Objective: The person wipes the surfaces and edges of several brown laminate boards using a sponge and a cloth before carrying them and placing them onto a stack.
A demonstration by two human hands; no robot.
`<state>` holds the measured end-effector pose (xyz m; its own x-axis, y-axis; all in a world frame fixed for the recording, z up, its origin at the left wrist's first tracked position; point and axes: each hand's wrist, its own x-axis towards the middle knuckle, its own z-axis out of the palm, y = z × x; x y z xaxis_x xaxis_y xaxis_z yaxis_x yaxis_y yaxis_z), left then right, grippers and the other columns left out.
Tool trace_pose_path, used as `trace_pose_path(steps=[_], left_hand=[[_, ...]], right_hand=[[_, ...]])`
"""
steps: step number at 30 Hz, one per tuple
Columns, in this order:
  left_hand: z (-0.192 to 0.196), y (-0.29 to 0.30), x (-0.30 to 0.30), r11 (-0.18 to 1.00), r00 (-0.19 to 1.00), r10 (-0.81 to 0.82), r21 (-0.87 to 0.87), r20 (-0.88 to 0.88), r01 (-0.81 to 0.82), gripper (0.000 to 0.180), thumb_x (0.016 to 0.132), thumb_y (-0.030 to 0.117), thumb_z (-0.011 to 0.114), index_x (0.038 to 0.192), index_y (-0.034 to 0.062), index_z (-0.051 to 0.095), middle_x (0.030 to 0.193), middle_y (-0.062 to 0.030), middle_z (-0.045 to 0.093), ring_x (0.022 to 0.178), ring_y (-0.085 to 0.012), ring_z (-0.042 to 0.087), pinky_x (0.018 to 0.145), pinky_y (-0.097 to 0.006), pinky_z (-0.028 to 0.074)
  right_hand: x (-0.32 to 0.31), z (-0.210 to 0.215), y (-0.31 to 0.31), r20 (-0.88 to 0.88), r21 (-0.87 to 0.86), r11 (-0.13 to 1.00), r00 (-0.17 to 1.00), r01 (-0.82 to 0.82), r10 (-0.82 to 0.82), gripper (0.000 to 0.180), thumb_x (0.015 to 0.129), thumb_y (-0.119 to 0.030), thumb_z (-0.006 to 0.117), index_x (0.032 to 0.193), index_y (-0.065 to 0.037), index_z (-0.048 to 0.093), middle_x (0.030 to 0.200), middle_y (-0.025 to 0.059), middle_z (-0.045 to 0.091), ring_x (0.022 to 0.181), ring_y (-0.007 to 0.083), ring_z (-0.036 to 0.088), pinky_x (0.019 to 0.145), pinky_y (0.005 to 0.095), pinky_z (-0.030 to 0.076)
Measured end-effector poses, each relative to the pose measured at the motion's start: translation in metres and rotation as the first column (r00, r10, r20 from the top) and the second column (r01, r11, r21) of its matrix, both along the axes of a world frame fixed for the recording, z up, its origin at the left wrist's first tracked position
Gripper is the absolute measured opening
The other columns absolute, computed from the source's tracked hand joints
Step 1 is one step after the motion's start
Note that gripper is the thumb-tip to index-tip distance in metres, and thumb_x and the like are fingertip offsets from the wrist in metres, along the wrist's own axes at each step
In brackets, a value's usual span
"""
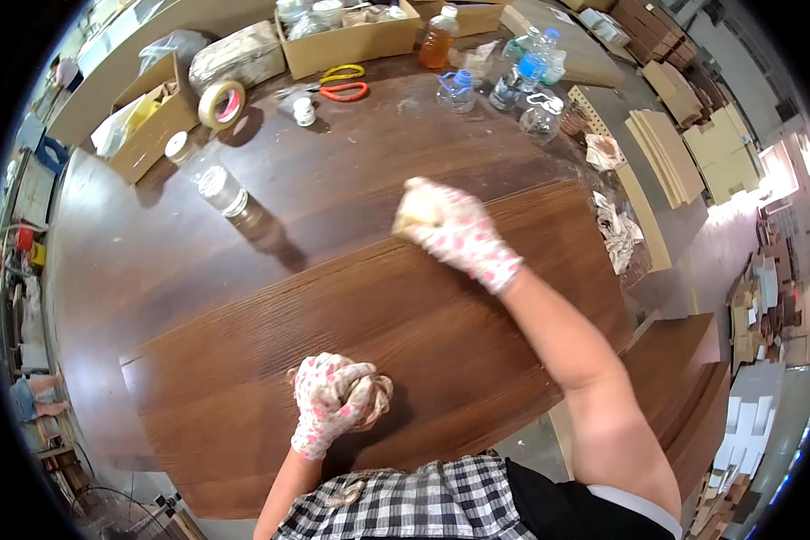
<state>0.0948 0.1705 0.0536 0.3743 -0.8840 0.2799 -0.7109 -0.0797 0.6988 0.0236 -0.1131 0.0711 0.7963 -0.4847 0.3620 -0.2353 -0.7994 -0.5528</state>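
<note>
Both my hands wear white gloves with a pink pattern. My left hand (326, 403) is closed round a crumpled brownish cloth (374, 396), just above the near part of a brown wooden board (459, 342). At the board's far edge, my right hand (463, 236) grips a pale yellowish pad (414, 214); whether it is sponge or folded cloth cannot be told. The board lies on a large dark brown table (351, 189), its wood grain showing. A clear bottle (221, 189) with a white cap stands on the table at the left.
Along the far edge are cardboard boxes (351, 47), a tape roll (221, 103), scissors (343, 91), a small white-capped bottle (303, 112), an orange-filled bottle (438, 38) and several clear plastic bottles (518, 81). Crumpled rags (616, 232) lie at the right; brown panels (679, 387) stand beyond.
</note>
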Motion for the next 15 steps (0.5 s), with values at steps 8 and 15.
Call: trace_pose_path(steps=[8, 15], left_hand=[[-0.001, -0.003, -0.003, 0.999, 0.997, 0.026, 0.035, 0.066, -0.029, 0.011, 0.069, 0.013, 0.064, 0.08, 0.0111, 0.066, 0.072, -0.0037, 0.058, 0.07, -0.0229, 0.054, 0.069, -0.037, 0.041], [-0.004, 0.009, -0.002, 0.991, 0.993, 0.099, 0.084, 0.059, -0.103, 0.012, 0.069, 0.016, 0.064, 0.08, 0.0131, 0.067, 0.073, -0.0043, 0.06, 0.072, -0.0235, 0.055, 0.071, -0.037, 0.041]], right_hand=[[-0.064, 0.018, -0.079, -0.073, 0.155, 0.967, 0.978, 0.203, -0.194, 0.044, 0.074, -0.03, 0.072, 0.107, -0.005, 0.058, 0.094, 0.0141, 0.066, 0.089, 0.0278, 0.064, 0.082, 0.034, 0.05], [-0.092, 0.02, -0.116, -0.143, -0.132, 0.988, 0.984, 0.084, -0.103, 0.038, 0.078, -0.033, 0.066, 0.108, -0.009, 0.061, 0.094, 0.0102, 0.066, 0.091, 0.0235, 0.062, 0.086, 0.033, 0.048]])
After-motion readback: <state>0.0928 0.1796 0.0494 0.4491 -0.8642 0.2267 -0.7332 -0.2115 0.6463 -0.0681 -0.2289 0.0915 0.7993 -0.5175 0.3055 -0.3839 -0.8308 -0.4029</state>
